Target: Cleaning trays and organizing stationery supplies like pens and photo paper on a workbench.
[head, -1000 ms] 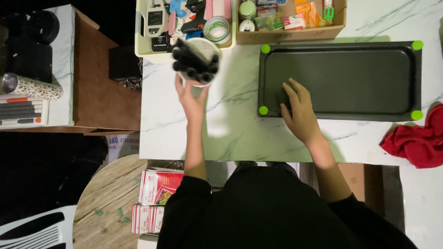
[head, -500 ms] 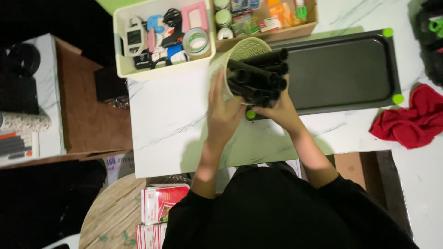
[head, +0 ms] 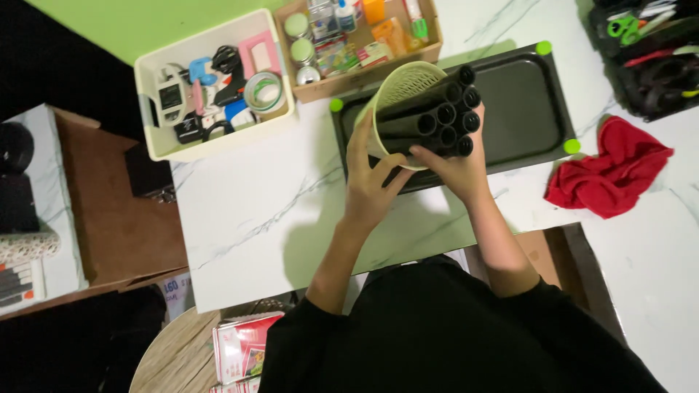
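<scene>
A pale green mesh basket (head: pixel 402 87) is tipped on its side over the left part of a dark tray (head: pixel 526 109). Several black tubes (head: pixel 435 115) stick out of its mouth toward the right. My left hand (head: pixel 369 182) grips the basket's rim and underside. My right hand (head: pixel 457 166) is wrapped around the lower tubes near their open ends. The tray has green corner pads and lies on the white marble table (head: pixel 277 218).
A cream bin (head: pixel 211 149) with tape and small tools stands at the back left. Beside it is a wooden box (head: pixel 364 76) with jars and bottles. A red cloth (head: pixel 608 175) lies right of the tray. A black organiser (head: pixel 648 65) sits at the far right.
The left hand carried the basket of tubes from the table's back over the tray and tipped it sideways. The right hand left the tray's surface and took hold of the tubes.
</scene>
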